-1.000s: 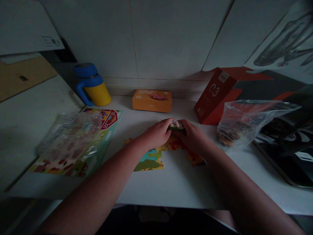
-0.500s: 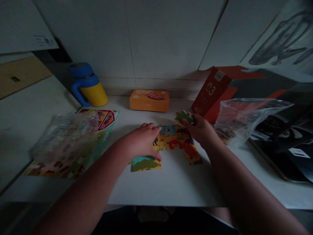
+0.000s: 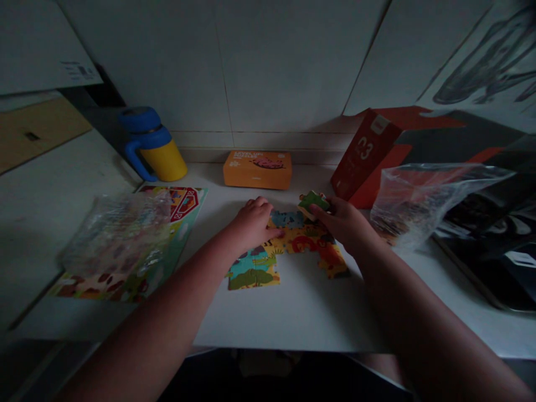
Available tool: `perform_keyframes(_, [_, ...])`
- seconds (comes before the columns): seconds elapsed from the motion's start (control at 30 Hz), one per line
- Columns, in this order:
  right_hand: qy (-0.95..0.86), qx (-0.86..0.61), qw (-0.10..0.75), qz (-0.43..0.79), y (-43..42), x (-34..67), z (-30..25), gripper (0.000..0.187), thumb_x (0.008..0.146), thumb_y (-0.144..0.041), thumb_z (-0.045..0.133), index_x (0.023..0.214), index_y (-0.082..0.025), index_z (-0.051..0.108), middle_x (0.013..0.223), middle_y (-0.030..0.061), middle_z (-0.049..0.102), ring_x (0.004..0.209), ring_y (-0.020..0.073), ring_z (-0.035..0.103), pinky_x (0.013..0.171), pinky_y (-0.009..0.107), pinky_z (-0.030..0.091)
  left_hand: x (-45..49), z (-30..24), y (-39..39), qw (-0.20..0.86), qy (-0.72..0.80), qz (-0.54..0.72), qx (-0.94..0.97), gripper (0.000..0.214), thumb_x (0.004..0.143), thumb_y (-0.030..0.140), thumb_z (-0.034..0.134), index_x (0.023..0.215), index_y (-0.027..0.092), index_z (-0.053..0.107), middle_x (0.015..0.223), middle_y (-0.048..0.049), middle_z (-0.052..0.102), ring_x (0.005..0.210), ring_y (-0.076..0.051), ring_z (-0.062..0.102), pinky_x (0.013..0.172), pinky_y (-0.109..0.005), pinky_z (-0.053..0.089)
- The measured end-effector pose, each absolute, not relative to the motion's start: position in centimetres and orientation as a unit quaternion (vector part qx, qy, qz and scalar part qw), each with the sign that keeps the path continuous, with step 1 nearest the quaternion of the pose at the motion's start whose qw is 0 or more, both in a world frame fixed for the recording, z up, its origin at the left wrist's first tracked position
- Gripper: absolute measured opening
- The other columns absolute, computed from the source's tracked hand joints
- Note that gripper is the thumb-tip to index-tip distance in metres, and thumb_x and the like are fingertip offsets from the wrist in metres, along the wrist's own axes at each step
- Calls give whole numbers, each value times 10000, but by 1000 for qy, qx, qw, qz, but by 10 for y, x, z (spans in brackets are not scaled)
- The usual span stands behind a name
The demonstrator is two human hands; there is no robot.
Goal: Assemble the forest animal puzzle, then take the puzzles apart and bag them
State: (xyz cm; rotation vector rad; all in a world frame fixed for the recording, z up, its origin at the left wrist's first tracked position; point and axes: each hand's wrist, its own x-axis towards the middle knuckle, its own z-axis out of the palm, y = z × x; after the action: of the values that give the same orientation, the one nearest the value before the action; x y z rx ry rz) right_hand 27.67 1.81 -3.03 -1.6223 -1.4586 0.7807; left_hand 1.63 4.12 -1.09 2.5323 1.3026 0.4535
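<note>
A partly joined colourful animal puzzle lies on the white table. My left hand rests on the puzzle's upper left part, fingers curled down onto it. My right hand pinches a green puzzle piece just above the puzzle's top right edge.
An orange box and a blue and yellow mug stand at the back. A red box marked 3 and a clear bag of pieces are at the right. A finished puzzle under a plastic bag lies left.
My hands came apart a second ago; the right one kept the green piece. Since then my left hand moved up the puzzle and the right brought the piece back toward it.
</note>
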Motion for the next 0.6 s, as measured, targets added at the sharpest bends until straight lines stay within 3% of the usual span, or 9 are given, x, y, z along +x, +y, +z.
perform_keyframes(0.23, [-603, -678, 329, 261, 16, 269, -18, 491, 897, -660, 663, 1110, -223, 731, 866, 88, 769, 705, 245, 699, 548, 314, 477, 21, -10, 52, 200, 502, 190, 820, 530, 614, 337, 973, 1009, 216, 642, 1179, -92, 645, 1106, -308, 622, 930, -390, 505])
perform_keyframes(0.43, [-619, -681, 321, 225, 14, 267, -16, 470, 906, -611, 664, 1143, -209, 728, 865, 85, 754, 696, 225, 672, 567, 303, 458, 18, -16, 49, 261, 465, 237, 812, 494, 699, 213, 891, 1052, 273, 551, 984, 3, 679, 868, -219, 640, 752, -313, 457])
perform_keyframes(0.6, [-611, -669, 345, 242, 14, 268, -16, 476, 900, -631, 672, 1127, -215, 716, 850, 73, 746, 709, 230, 674, 564, 304, 467, 15, -24, 52, 287, 431, 294, 803, 405, 749, 192, 850, 1030, 265, 569, 1006, -7, 698, 922, -212, 650, 790, -305, 465])
